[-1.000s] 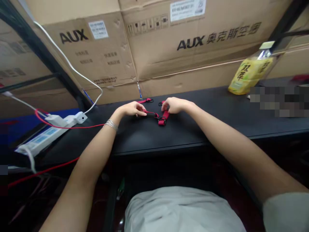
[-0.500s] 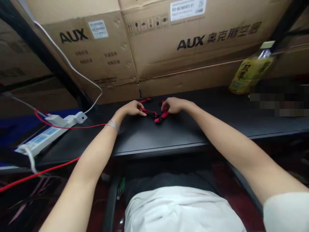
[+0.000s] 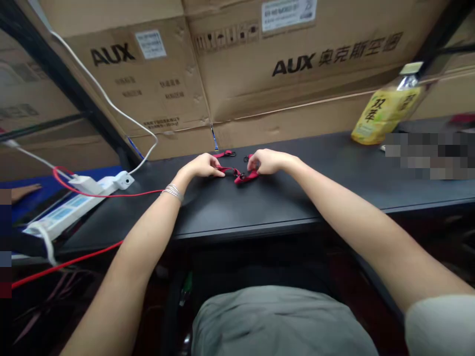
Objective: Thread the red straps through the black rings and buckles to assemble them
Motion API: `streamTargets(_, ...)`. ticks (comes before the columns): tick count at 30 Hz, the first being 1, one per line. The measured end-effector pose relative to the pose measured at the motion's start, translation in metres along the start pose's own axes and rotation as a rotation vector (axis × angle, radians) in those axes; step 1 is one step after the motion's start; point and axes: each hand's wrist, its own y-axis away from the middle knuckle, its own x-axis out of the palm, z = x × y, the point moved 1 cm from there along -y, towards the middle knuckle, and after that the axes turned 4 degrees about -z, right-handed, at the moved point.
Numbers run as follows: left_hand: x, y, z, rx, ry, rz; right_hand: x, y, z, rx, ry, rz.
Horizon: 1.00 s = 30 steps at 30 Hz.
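A narrow red strap (image 3: pixel 245 178) with dark ring or buckle fittings lies on the black tabletop, bent between my two hands. My left hand (image 3: pixel 204 165) pinches one stretch of it between thumb and fingers. At the other side, my right hand (image 3: pixel 267 162) has its fingertips closed on the strap, with a dark ring showing just beyond them. Farther back, a red strap end (image 3: pixel 224 154) with a dark fitting rests near the cardboard; whether it joins the held piece is hidden behind my left hand.
Large cardboard boxes (image 3: pixel 245 64) stand along the back edge. A yellow-labelled bottle (image 3: pixel 386 111) is at the right. To the left lies a white power strip (image 3: pixel 63 211) with plugs and a red cable (image 3: pixel 122 195) near my left wrist. Another person's arm (image 3: pixel 25 192) shows at the left edge.
The strap's front loop has shifted slightly back and left and lies flatter beside my right fingers. Both hands stay nearly in place. Another person's arm has appeared at the left.
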Motion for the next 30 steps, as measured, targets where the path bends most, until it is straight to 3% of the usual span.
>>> streamTargets(30, -0.0012, 0.0001, 0.0007, 0.023, 0.025, 0.033, -0.0014, 0.0007, 0.0002, 0.012, -0.005, -0.001)
